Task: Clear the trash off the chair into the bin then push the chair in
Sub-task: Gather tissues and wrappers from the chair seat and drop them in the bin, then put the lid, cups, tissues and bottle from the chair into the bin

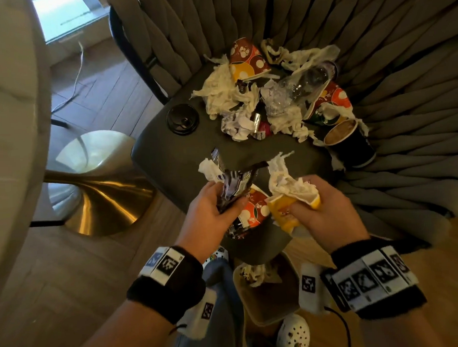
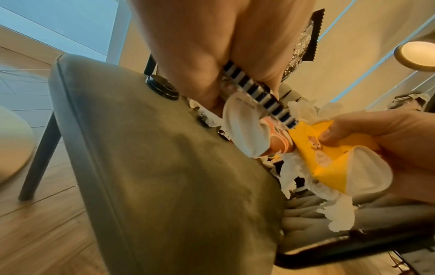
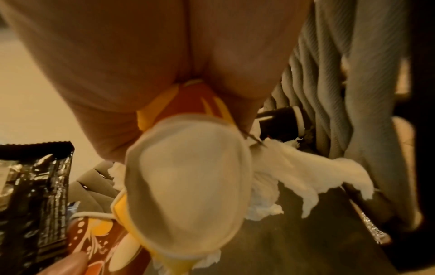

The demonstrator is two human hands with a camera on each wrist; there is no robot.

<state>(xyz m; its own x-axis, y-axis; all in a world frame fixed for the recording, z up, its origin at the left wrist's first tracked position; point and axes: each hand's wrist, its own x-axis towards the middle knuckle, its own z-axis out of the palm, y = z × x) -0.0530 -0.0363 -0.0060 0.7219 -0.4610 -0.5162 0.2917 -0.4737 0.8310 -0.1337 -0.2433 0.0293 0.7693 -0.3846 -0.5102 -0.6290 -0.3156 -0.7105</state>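
Observation:
My left hand (image 1: 219, 205) grips a dark snack wrapper (image 1: 233, 183), a patterned orange paper cup (image 1: 256, 209) and a bit of tissue over the front edge of the grey chair seat (image 1: 184, 154). My right hand (image 1: 314, 208) grips a crushed yellow paper cup (image 1: 285, 215) stuffed with white tissue (image 1: 289, 180). In the left wrist view the yellow cup (image 2: 334, 163) and the orange cup (image 2: 280, 141) touch. In the right wrist view the yellow cup's white base (image 3: 188, 182) faces the camera. The bin (image 1: 266, 296) sits on the floor below the seat's front edge, with tissue inside.
More trash lies at the back of the seat: crumpled tissues (image 1: 226, 91), a patterned cup (image 1: 245, 58), a clear plastic bottle (image 1: 303, 84), a dark cup (image 1: 351, 143), a black lid (image 1: 182, 119). A gold table base (image 1: 101, 185) stands to the left. My white shoe (image 1: 293, 337) is beside the bin.

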